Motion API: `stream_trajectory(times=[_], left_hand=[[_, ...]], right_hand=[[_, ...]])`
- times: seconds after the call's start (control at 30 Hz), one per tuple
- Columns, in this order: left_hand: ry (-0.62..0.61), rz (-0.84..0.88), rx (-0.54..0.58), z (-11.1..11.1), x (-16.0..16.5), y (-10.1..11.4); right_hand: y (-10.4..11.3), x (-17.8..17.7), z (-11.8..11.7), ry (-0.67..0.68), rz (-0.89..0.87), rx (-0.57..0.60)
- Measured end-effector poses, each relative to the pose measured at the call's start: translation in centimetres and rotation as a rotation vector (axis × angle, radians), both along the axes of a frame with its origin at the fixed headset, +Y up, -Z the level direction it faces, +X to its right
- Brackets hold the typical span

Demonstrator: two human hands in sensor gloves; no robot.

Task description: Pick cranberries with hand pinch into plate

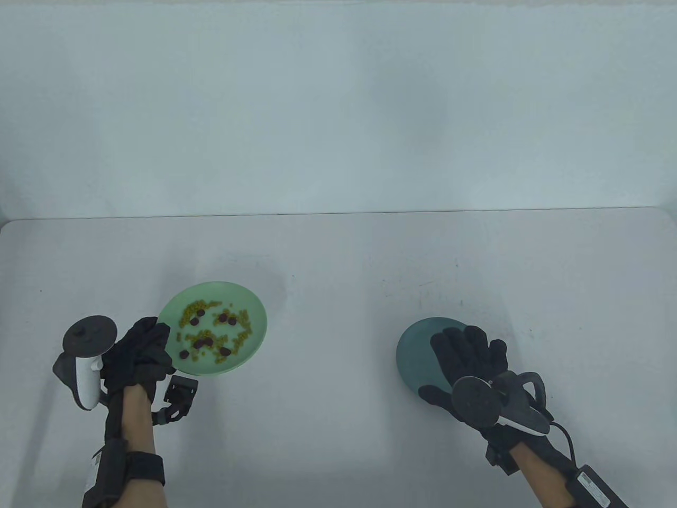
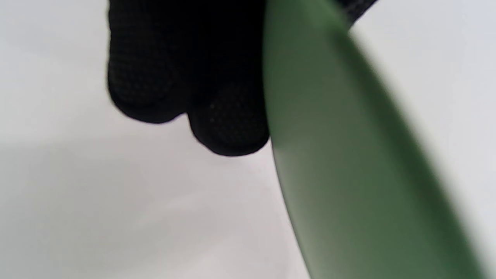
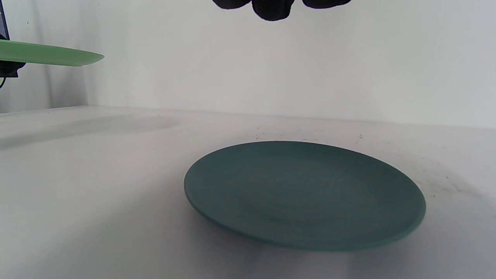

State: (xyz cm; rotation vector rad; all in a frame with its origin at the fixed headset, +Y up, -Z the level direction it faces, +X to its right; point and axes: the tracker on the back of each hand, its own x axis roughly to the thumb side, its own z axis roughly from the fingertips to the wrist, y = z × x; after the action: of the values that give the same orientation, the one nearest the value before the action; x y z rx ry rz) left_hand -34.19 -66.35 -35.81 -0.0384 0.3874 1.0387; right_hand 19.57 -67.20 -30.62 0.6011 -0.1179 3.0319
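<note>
A light green plate carries several dark red cranberries mixed with yellow-green kernels. My left hand grips this plate by its near-left rim. In the right wrist view the plate is raised off the table, with its shadow below. The left wrist view shows the plate's underside beside my fingers. A dark teal plate lies empty on the table, and it fills the right wrist view. My right hand is open, fingers spread flat over the teal plate's near-right part.
The white table's far edge meets a plain wall. The wrist camera block hangs just below the left hand. A cable and box trail from the right forearm.
</note>
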Motion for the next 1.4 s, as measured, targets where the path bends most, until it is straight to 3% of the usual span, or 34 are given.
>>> stream_trajectory(times=[0.33, 0.77, 1.07, 1.4], left_hand=[[-0.174, 0.017, 0.038, -0.2, 6.5, 0.9], [-0.32, 0.096, 0.015, 0.3, 13.2, -1.2], [-0.354, 0.125, -0.013, 0.3, 14.9, -3.8], [-0.36, 0.15, -0.023, 0.3, 14.9, -4.2]], right_hand=[[-0.1, 0.0, 0.0, 0.003, -0.002, -0.003], [-0.2, 0.0, 0.0, 0.005, -0.002, -0.011], [-0.2, 0.0, 0.0, 0.001, 0.005, -0.02], [-0.1, 0.1, -0.2, -0.014, 0.017, -0.018]])
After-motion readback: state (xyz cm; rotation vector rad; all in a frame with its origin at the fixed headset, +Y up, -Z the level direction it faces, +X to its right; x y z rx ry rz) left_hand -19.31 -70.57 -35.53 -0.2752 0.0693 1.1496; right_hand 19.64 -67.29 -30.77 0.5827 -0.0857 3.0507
